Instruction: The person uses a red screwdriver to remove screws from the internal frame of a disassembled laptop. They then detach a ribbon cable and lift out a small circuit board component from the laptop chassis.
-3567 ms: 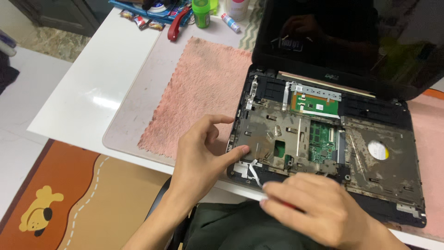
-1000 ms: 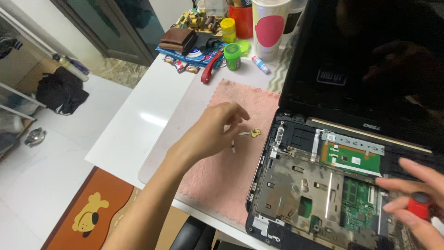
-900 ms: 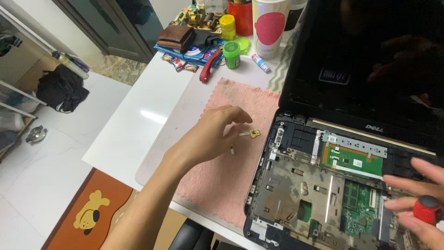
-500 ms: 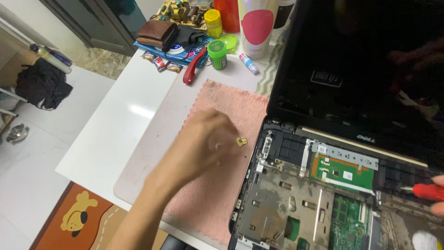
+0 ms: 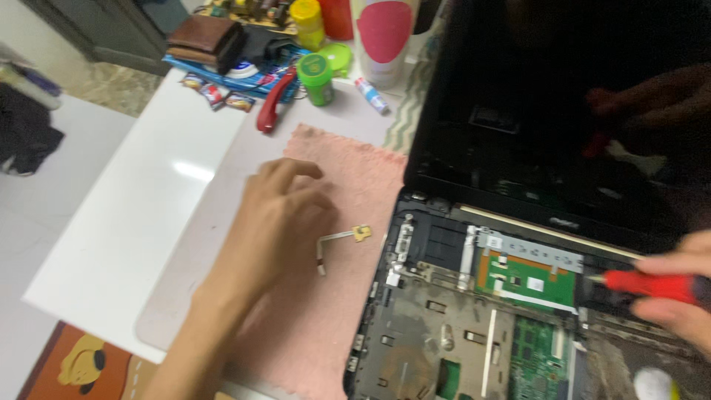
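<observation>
left hand [image 5: 278, 222] over pink cloth [image 5: 348, 170], beside ribbon cable [image 5: 339, 241]

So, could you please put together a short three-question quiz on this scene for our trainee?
1. True or false: the left hand rests on the pink cloth.
2. What does the right hand hold? A) green bottle B) red-handled screwdriver C) brown wallet
3. Fill in: the small flex cable lies on the cloth between the left hand and the opened ____.

Key:
1. True; the left hand holds nothing.
2. B; the red-handled screwdriver points at the laptop just right of the green board.
3. Laptop.
</observation>
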